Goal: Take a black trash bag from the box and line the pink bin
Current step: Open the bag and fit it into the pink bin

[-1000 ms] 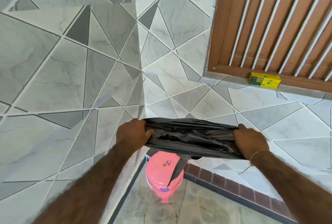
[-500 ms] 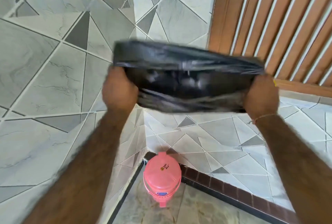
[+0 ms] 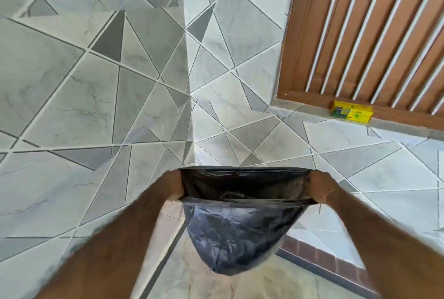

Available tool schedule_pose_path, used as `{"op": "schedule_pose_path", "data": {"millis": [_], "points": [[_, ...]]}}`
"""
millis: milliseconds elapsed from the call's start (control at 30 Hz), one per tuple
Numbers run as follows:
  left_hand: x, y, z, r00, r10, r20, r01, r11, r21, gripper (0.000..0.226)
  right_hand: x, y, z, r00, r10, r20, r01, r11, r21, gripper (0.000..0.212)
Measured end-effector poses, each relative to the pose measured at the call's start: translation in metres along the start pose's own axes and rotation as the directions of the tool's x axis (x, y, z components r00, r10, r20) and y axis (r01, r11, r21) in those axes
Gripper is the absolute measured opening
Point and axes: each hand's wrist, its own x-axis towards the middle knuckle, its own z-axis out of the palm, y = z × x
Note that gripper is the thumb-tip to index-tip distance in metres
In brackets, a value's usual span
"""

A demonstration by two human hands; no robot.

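Note:
A black trash bag point(image 3: 236, 234) hangs puffed with air, its mouth stretched wide and open toward me. My left hand point(image 3: 171, 186) grips the left side of the mouth. My right hand point(image 3: 317, 187) grips the right side. The bag's rounded bottom hangs over the floor corner and hides the pink bin completely. The yellow and green box point(image 3: 352, 112) lies on the ledge under the wooden grille, far to the upper right of both hands.
Grey tiled walls meet in a corner point(image 3: 189, 97) straight ahead. A brown wooden grille point(image 3: 374, 34) fills the upper right. A brick-red skirting strip point(image 3: 319, 256) runs along the wall base at the lower right, above the marble floor point(image 3: 192, 272).
Both hands swung the bag up high, then brought it back down. The bag has filled with air and now covers the pink bin, which was visible before.

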Motion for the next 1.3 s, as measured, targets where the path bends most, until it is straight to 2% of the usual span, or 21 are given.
{"op": "schedule_pose_path", "data": {"millis": [67,233,267,300,333,400,467,500,600,700,833,933,1000,1100,1233,1300], "points": [[0.004,0.001,0.001,0.997,0.017,-0.073,-0.021,0.998,-0.052,0.042,-0.003,-0.006,-0.005,0.998,0.047,-0.050,-0.045,0.998,0.049,0.032],[-0.003,0.022,-0.006,0.966,-0.133,-0.224,0.044,0.931,-0.362,0.045,-0.011,-0.022,-0.010,0.993,0.054,-0.106,-0.042,0.992,0.118,0.036],[-0.012,0.028,-0.004,0.944,-0.154,-0.293,0.045,0.937,-0.347,0.043,-0.013,-0.023,-0.008,0.986,0.055,-0.159,-0.031,0.989,0.147,0.033],[-0.021,0.032,0.002,0.909,-0.112,-0.401,0.013,0.970,-0.241,0.042,-0.017,-0.021,-0.003,0.975,0.069,-0.210,-0.029,0.982,0.186,0.030],[-0.030,0.036,0.015,0.881,-0.003,-0.474,-0.038,0.996,-0.076,0.044,-0.020,-0.016,0.007,0.966,0.074,-0.247,-0.024,0.980,0.199,0.027],[-0.048,0.036,0.053,0.921,0.159,-0.354,-0.102,0.979,0.175,0.051,-0.028,0.001,0.039,0.988,0.052,-0.148,-0.028,0.987,0.161,0.027],[-0.056,0.030,0.086,0.979,0.097,-0.178,-0.065,0.982,0.179,0.047,-0.034,0.020,0.071,0.999,0.039,0.016,-0.041,0.994,0.100,0.031],[-0.057,0.029,0.093,0.990,0.055,-0.130,-0.032,0.985,0.170,0.045,-0.035,0.028,0.080,0.998,0.048,0.047,-0.052,0.994,0.099,0.030],[-0.054,0.032,0.100,0.987,0.046,-0.154,-0.022,0.988,0.153,0.049,-0.037,0.031,0.081,0.994,0.049,0.094,-0.060,0.990,0.124,0.030],[-0.045,0.048,0.098,0.983,0.002,-0.186,0.008,0.999,0.052,0.056,-0.032,0.026,0.070,0.991,0.011,0.132,-0.036,0.982,0.186,0.033],[-0.034,0.071,0.081,0.976,-0.131,-0.171,0.099,0.978,-0.185,0.063,-0.016,0.013,0.046,0.984,-0.059,0.166,0.015,0.968,0.250,0.022],[-0.023,0.071,0.074,0.956,-0.226,-0.186,0.159,0.934,-0.319,0.070,0.002,0.002,0.039,0.977,-0.080,0.195,0.020,0.956,0.293,0.035],[-0.016,0.061,0.073,0.949,-0.271,-0.160,0.202,0.916,-0.347,0.074,0.016,-0.008,0.040,0.974,-0.091,0.207,0.028,0.956,0.291,0.040],[-0.006,0.034,0.070,0.941,-0.312,-0.128,0.256,0.908,-0.330,0.071,0.036,-0.028,0.050,0.975,-0.105,0.194,0.056,0.969,0.242,0.035],[0.018,-0.008,0.064,0.939,-0.291,-0.185,0.255,0.947,-0.194,0.064,0.066,-0.058,0.071,0.987,-0.114,0.112,0.096,0.984,0.153,0.027],[0.039,-0.026,0.055,0.931,-0.282,-0.232,0.240,0.952,-0.192,0.059,0.082,-0.075,0.081,0.992,-0.107,0.069,0.098,0.989,0.111,0.029]]}}
